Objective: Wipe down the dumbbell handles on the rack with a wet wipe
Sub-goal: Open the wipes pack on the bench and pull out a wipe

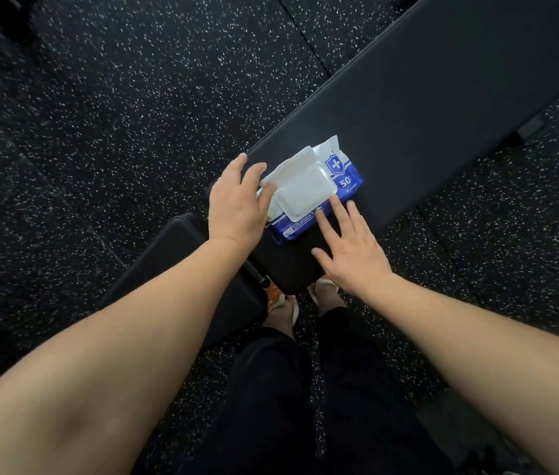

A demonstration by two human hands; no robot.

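A blue and white pack of wet wipes point(343, 180) lies on the near end of a black padded bench point(425, 97). Its white plastic lid point(288, 168) is flipped up toward the left. My left hand point(237, 204) rests at the pack's left side, fingers spread and touching the raised lid. My right hand point(350, 248) lies flat with fingers apart, its fingertips pressing the pack's near edge. No dumbbell or rack is in view.
A second black pad point(182, 262) sits lower left of the bench end. Black rubber flooring with white specks point(117, 114) surrounds everything. My dark trousers point(288, 389) and feet in sandals point(288, 303) are below the bench end.
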